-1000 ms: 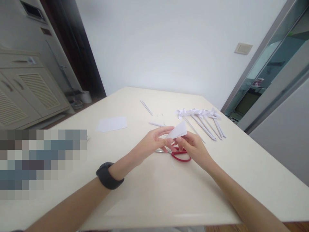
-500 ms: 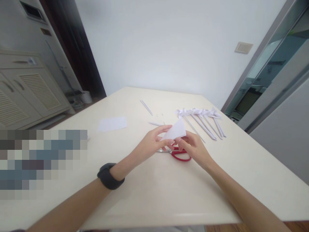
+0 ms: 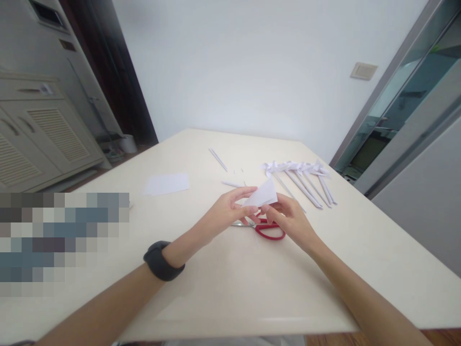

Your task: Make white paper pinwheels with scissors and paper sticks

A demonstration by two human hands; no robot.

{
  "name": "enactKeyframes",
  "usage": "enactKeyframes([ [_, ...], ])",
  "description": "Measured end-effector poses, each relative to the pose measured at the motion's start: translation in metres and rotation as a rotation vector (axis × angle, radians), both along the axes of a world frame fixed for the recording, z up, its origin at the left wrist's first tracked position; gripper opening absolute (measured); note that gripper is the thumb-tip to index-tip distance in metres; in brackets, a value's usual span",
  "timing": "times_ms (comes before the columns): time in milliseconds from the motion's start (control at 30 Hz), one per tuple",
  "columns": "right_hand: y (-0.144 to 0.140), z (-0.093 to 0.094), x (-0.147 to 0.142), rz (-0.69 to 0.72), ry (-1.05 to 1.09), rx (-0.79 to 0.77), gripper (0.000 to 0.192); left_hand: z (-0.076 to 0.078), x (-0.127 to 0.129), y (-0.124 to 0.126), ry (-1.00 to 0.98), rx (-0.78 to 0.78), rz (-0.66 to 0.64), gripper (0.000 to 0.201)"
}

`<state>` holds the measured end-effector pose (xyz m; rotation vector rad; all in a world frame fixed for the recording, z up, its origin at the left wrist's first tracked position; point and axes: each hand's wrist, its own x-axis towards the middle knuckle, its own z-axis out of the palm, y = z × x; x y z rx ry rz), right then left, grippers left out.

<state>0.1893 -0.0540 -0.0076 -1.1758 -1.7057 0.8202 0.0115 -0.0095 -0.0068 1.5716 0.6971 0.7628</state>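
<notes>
A small folded piece of white paper (image 3: 264, 194) is held up between my two hands, over the table. My left hand (image 3: 237, 204) pinches its left side, thumb in front and fingers behind. At its lower right edge, my right hand (image 3: 286, 214) grips the paper with thumb and fingers. Just below and behind the hands lies a pair of scissors (image 3: 270, 232) with red handles; its metal blades point left and are partly covered by my left fingers.
Folded white paper pieces with rolled paper sticks (image 3: 306, 190) lie at the right. A flat paper sheet (image 3: 167, 184) rests at the left, and two thin paper sticks (image 3: 218, 160) lie farther back. The white table (image 3: 201, 298) meets a wall behind. A pixelated patch hides the far left.
The folded paper has opened slightly along its lower right edge, where a layer now shows apart. Both hands stay almost in place.
</notes>
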Motion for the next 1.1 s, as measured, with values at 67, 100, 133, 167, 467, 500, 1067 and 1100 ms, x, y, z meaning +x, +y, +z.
enactKeyframes([
  [67,-0.001,0.0,0.0,-0.005,-0.012,-0.012,0.022,0.0,-0.001,0.0,-0.006,-0.007,-0.012,0.056],
  [100,-0.001,0.0,0.0,-0.01,-0.019,-0.014,0.022,0.001,-0.001,0.0,-0.008,-0.01,-0.016,0.056],
  [133,-0.001,0.0,0.0,-0.016,-0.023,-0.017,0.022,0.001,-0.001,0.001,-0.011,-0.014,-0.02,0.057],
  [167,0.0,-0.001,0.001,-0.021,-0.022,-0.019,0.021,0.001,-0.001,0.001,-0.014,-0.018,-0.023,0.057],
  [467,0.002,-0.005,0.002,-0.037,0.108,-0.073,0.01,0.001,-0.002,0.0,-0.029,-0.034,-0.023,0.056],
  [500,0.003,-0.005,0.002,-0.037,0.127,-0.078,0.01,0.001,-0.001,0.0,-0.029,-0.033,-0.025,0.055],
  [1067,0.009,-0.011,0.009,-0.086,0.26,-0.215,0.03,-0.002,0.002,0.001,0.051,-0.03,-0.046,0.043],
  [1100,0.009,-0.011,0.01,-0.083,0.263,-0.211,0.03,-0.002,0.002,0.002,0.054,-0.032,-0.013,0.042],
])
